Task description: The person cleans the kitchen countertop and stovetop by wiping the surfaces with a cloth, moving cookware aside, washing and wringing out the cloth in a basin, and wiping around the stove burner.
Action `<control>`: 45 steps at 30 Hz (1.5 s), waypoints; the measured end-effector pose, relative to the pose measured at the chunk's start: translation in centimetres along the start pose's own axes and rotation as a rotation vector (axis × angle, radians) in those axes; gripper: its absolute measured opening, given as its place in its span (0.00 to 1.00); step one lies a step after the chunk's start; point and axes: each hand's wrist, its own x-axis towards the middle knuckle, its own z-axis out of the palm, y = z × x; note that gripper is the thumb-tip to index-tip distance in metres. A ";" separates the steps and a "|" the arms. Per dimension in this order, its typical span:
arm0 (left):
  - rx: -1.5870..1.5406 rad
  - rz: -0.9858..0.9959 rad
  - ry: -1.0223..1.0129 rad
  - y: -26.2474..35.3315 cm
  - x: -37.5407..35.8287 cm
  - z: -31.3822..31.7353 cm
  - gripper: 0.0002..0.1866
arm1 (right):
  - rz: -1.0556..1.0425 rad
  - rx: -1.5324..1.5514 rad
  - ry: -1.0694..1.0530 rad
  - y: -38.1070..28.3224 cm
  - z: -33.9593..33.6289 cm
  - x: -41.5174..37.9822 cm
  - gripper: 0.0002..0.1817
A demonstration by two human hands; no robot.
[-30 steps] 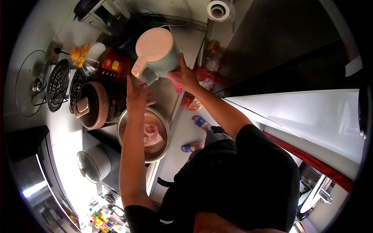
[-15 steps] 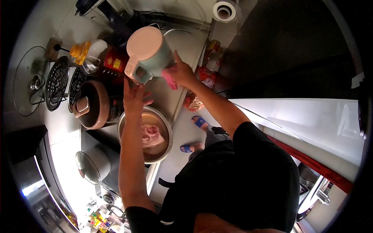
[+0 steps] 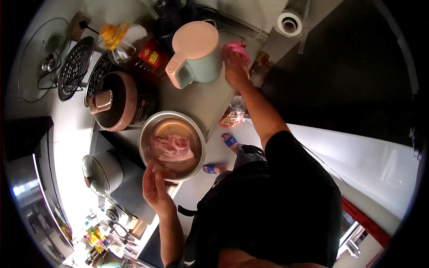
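My right hand (image 3: pixel 235 69) is closed on a pink cloth (image 3: pixel 237 48), low over the counter near its edge, just right of a kettle-like jug (image 3: pixel 208 67). The jug is pale green with a pink lid and handle, and it stands upright. My left hand (image 3: pixel 156 187) is by the near rim of a metal bowl (image 3: pixel 202 149), its fingers apart and the fingertips overlapping the rim. Inside the bowl lies a piece of raw pink meat (image 3: pixel 173 148).
Left of the jug stand a rice cooker (image 3: pixel 117 102) and an oil bottle (image 3: pixel 129 38) with a yellow cap. A lidded pot (image 3: pixel 111 172) sits on the dark stovetop (image 3: pixel 129 192). Bagged food (image 3: pixel 233 114) is beyond the counter's edge.
Both hands have left the jug, which now stands without a hand on it. My left hand has come back to the bowl; my right hand has moved right with the pink cloth.
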 end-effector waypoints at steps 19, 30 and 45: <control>-0.100 -0.445 0.692 -6.0 -21.9 -8.1 0.17 | -0.035 -0.203 -0.012 0.6 -1.9 -5.4 0.21; -0.434 -0.407 0.832 -11.8 -32.7 -14.4 0.18 | -0.324 0.354 -0.541 -6.6 -5.0 -25.4 0.19; -0.716 -0.466 1.306 -14.4 -45.4 -14.3 0.16 | 0.106 1.292 -1.872 -43.8 -15.2 -37.4 0.18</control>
